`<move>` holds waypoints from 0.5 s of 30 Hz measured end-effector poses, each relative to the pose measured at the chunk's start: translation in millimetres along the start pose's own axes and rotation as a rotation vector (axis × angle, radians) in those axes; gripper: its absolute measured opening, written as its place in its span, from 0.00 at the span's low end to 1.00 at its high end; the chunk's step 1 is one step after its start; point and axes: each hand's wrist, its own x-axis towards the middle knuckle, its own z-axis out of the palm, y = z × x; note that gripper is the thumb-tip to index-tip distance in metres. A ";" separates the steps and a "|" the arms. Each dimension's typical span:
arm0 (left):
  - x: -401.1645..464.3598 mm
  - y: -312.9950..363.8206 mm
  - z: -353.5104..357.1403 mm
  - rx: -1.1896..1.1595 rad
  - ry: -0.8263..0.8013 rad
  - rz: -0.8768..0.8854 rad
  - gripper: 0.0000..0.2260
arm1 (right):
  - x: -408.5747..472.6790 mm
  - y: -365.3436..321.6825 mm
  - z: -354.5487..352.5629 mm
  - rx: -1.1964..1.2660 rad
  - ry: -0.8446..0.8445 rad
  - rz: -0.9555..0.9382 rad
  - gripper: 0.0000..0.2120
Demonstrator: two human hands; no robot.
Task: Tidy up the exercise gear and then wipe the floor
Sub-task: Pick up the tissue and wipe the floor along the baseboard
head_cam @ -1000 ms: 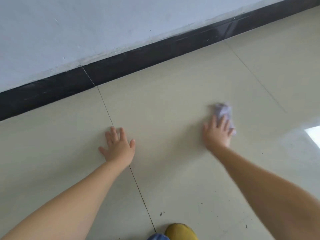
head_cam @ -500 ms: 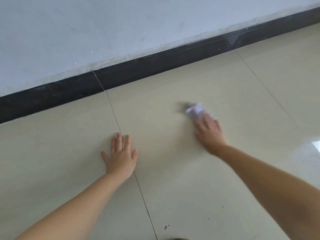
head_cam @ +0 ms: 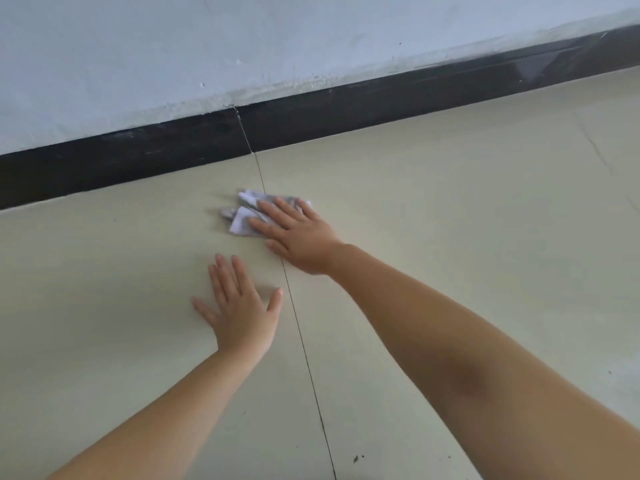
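Note:
A crumpled pale grey-white cloth (head_cam: 242,216) lies on the cream tiled floor (head_cam: 450,209), across a tile joint. My right hand (head_cam: 294,233) presses flat on the cloth with straight fingers pointing left; part of the cloth is hidden under the palm. My left hand (head_cam: 239,310) rests flat on the floor nearer to me, fingers spread, just left of the joint. No exercise gear is in view.
A black skirting board (head_cam: 381,105) runs along the foot of a pale wall (head_cam: 242,39) just beyond the cloth. A dark tile joint (head_cam: 304,344) runs from the skirting toward me. Small dark specks (head_cam: 356,458) dot the floor near the bottom.
My right hand has slid the cloth leftward across the floor, from well right of the tile joint onto it. My left hand stays planted on the floor.

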 end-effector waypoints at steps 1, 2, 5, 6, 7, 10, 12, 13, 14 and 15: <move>5.0 -2.8 -3.5 -0.011 -0.014 -0.016 0.38 | 2.0 22.0 -4.1 -0.026 0.011 0.020 0.24; 9.4 -4.4 -6.4 -0.032 -0.034 -0.030 0.39 | -0.3 49.1 -9.2 -0.024 0.037 0.100 0.24; 16.9 -1.9 -9.3 -0.120 -0.116 -0.066 0.44 | -33.5 139.3 -22.0 0.096 0.185 0.575 0.25; 17.4 0.4 -9.4 -0.135 -0.142 -0.071 0.46 | -50.5 164.3 -24.9 0.137 0.214 0.751 0.25; 17.4 2.5 -9.5 -0.137 -0.166 -0.076 0.49 | -65.2 181.0 -26.3 0.169 0.222 0.907 0.25; 17.3 5.0 -10.1 -0.101 -0.218 -0.082 0.56 | -76.2 172.3 -22.2 0.192 0.204 1.101 0.26; 19.6 5.7 -11.0 -0.090 -0.246 -0.089 0.58 | -59.6 128.4 -14.9 0.168 0.187 0.965 0.26; 20.1 6.3 -12.3 -0.085 -0.262 -0.095 0.58 | -48.5 99.5 -9.8 0.147 0.157 0.826 0.27; 20.2 6.9 -13.1 -0.079 -0.274 -0.101 0.59 | -37.0 67.9 -3.8 0.120 0.119 0.646 0.27; 20.4 7.8 -13.4 -0.074 -0.281 -0.110 0.59 | -25.7 36.6 2.7 0.086 0.076 0.447 0.27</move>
